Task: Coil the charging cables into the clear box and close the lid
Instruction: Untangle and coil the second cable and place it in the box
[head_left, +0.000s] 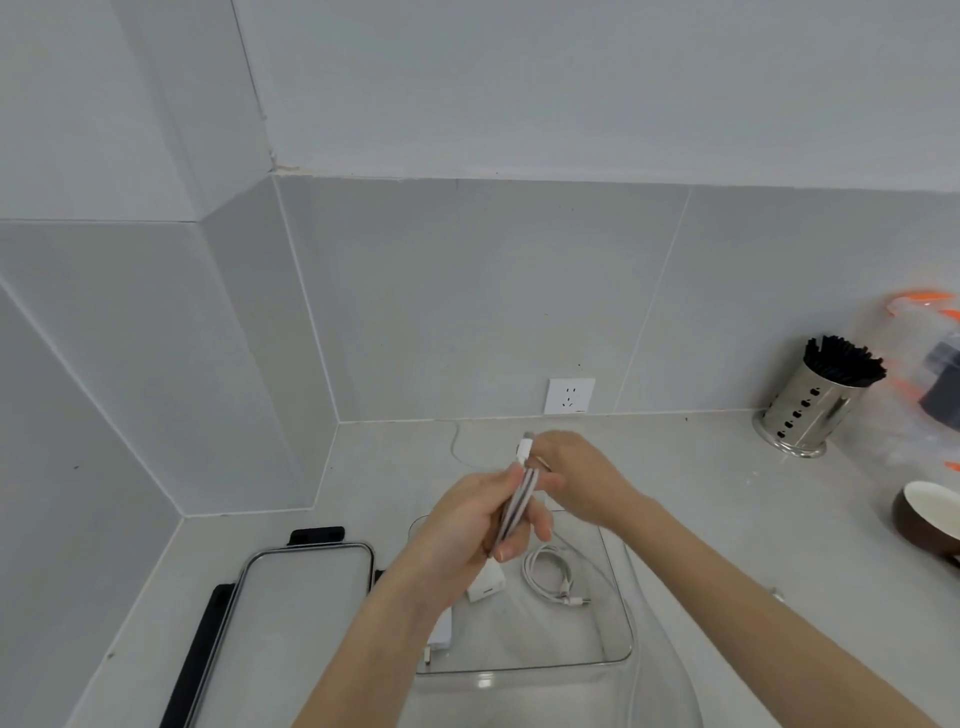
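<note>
Hands: left (470, 525), right (576, 480) grip cable bundle (519, 499) above open clear box (618, 597).

the left hand (470, 525) covers the near end of the folded cable (521, 493) its fingers (540, 527) grip. below those fingers, its forearm hides part of the white charger (485, 587). the clear box (618, 613) is cut off at the bottom edge.

- Walls (467, 291): large pale grey tiles, meeting at a corner on the left.
- Wall socket (569, 395): white, just above the countertop (701, 483).
- Countertop: light grey.
</note>
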